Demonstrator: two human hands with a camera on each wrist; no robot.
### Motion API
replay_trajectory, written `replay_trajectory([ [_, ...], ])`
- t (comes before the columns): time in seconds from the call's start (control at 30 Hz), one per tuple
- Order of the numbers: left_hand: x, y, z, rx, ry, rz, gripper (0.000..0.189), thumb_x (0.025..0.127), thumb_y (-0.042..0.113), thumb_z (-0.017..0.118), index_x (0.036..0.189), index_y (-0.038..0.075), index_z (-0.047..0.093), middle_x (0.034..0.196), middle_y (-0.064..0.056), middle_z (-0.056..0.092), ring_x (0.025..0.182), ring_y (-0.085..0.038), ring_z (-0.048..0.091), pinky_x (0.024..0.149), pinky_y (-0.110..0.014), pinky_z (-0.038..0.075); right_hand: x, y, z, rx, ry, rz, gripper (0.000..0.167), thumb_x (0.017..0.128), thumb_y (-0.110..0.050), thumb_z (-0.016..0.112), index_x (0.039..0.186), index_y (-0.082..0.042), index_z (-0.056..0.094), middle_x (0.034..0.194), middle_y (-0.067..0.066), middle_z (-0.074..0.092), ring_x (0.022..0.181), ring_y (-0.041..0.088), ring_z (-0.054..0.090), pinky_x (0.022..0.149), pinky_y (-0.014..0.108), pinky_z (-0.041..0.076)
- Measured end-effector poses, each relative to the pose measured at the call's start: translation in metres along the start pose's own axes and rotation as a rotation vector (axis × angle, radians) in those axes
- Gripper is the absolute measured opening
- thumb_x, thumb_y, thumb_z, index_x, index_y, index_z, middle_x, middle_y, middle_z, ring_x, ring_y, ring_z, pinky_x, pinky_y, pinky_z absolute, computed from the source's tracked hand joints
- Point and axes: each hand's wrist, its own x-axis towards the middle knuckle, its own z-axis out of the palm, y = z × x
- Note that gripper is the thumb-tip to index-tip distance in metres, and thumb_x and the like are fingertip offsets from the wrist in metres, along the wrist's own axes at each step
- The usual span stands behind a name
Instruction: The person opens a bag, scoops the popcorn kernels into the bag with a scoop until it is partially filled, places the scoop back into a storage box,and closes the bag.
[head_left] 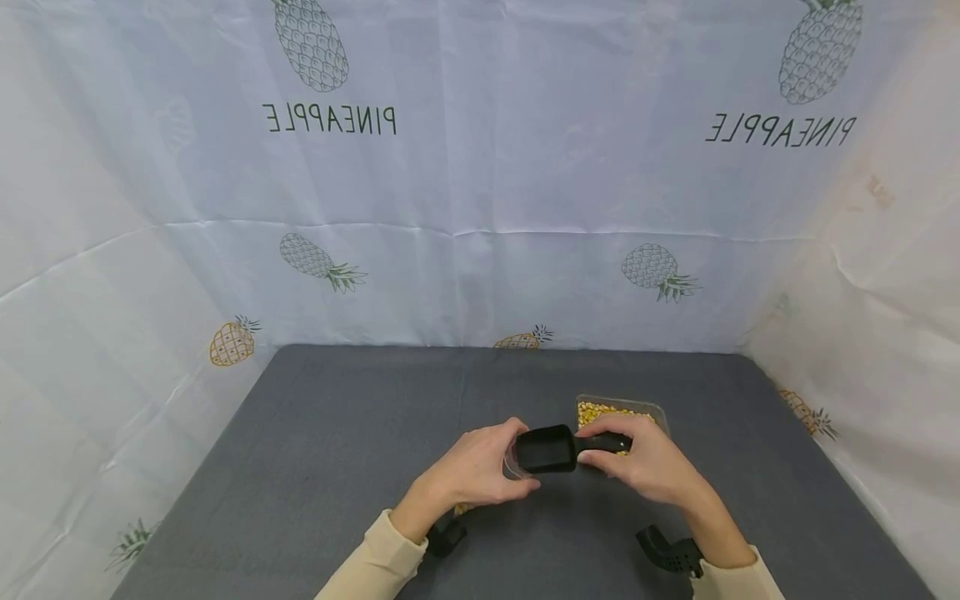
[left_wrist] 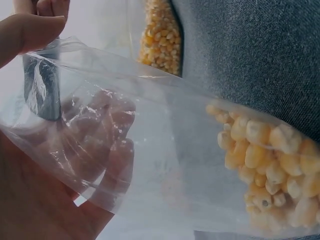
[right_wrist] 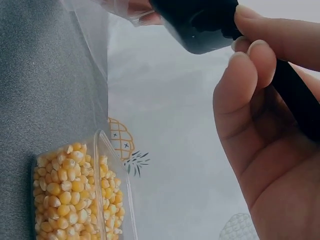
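Note:
My left hand (head_left: 480,467) holds a clear plastic bag (left_wrist: 155,130) by its mouth, the fingers showing through the film in the left wrist view. Yellow corn kernels (left_wrist: 272,165) fill the bag's lower end. In my right hand (head_left: 648,458) is a black scoop (head_left: 546,450), gripped by its handle with thumb and fingers. The scoop's bowl is at the bag's mouth, close to the left fingers, and no kernels show in it from the head view. Behind the right hand stands a clear plastic container (right_wrist: 102,200) of corn kernels, partly hidden in the head view.
The grey table (head_left: 322,467) meets a white pineapple-print curtain (head_left: 465,283) at the back and sides. Black wrist mounts (head_left: 667,552) hang below both wrists, close over the tabletop.

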Motion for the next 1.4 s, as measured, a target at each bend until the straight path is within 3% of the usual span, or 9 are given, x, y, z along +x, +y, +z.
replay_trajectory([
  [0.13,-0.001,0.0,-0.002,-0.017,0.013,-0.013,0.056,0.085,0.043,0.078,0.128,0.015,0.057,0.092,0.012,0.061,0.073,0.0,0.056,0.064,-0.023,0.048,0.0,0.002,-0.001,0.079,0.0,0.026,0.026,0.09,-0.015,0.079,0.115,-0.007,0.074,0.109,0.018,0.069,0.067,0.013,0.064,0.056,0.032,0.055],
  [0.27,-0.001,-0.001,-0.004,-0.016,0.029,-0.003,0.056,0.086,0.042,0.077,0.129,0.014,0.057,0.094,0.011,0.061,0.073,0.0,0.055,0.063,-0.022,0.047,-0.001,0.003,-0.002,0.113,0.02,0.04,0.026,0.09,-0.012,0.078,0.115,-0.005,0.074,0.109,0.023,0.067,0.063,0.014,0.063,0.056,0.036,0.055],
  [0.5,-0.001,-0.005,-0.004,-0.056,0.035,-0.004,0.057,0.087,0.041,0.076,0.132,0.012,0.056,0.099,0.009,0.064,0.08,0.002,0.059,0.071,-0.023,0.05,-0.002,0.006,-0.006,0.131,0.078,0.036,0.023,0.091,-0.008,0.076,0.113,-0.004,0.074,0.106,0.01,0.069,0.059,0.021,0.064,0.056,0.036,0.056],
  [0.67,-0.002,-0.006,-0.007,-0.082,0.049,-0.012,0.05,0.088,0.042,0.075,0.126,0.014,0.057,0.097,0.01,0.062,0.081,0.001,0.06,0.073,-0.025,0.051,-0.005,0.01,-0.009,0.147,0.096,0.054,0.026,0.091,-0.007,0.075,0.116,0.002,0.072,0.108,0.005,0.07,0.059,0.018,0.064,0.057,0.036,0.056],
  [0.87,-0.003,-0.006,-0.008,-0.087,0.076,0.006,0.048,0.089,0.041,0.073,0.124,0.012,0.057,0.096,0.007,0.062,0.08,0.0,0.06,0.073,-0.025,0.051,-0.007,0.013,-0.019,0.127,0.122,0.074,0.026,0.091,-0.005,0.075,0.117,-0.001,0.072,0.101,0.004,0.071,0.046,0.014,0.047,0.048,0.032,0.046],
  [1.03,-0.003,-0.008,-0.008,-0.089,0.089,0.019,0.049,0.09,0.041,0.072,0.126,0.011,0.057,0.098,0.002,0.064,0.081,-0.001,0.061,0.073,-0.025,0.051,-0.01,0.016,-0.025,0.113,0.117,0.145,0.028,0.092,-0.011,0.076,0.119,-0.002,0.072,0.101,0.016,0.07,0.053,0.023,0.055,0.049,0.033,0.048],
  [1.17,-0.003,-0.009,-0.007,-0.092,0.098,0.024,0.047,0.09,0.041,0.072,0.125,0.012,0.057,0.098,0.001,0.065,0.082,-0.002,0.061,0.073,-0.025,0.051,-0.015,0.021,-0.032,0.069,0.118,0.203,0.029,0.093,-0.015,0.076,0.119,-0.003,0.072,0.103,0.017,0.07,0.063,0.027,0.063,0.054,0.036,0.052],
  [1.4,-0.003,-0.01,-0.007,-0.103,0.108,0.044,0.045,0.09,0.04,0.073,0.123,0.014,0.057,0.097,0.002,0.065,0.084,-0.004,0.062,0.073,-0.026,0.051,-0.024,0.03,-0.046,0.03,0.118,0.247,0.033,0.095,-0.017,0.074,0.122,0.0,0.069,0.093,0.018,0.069,0.065,0.032,0.063,0.056,0.037,0.054],
])
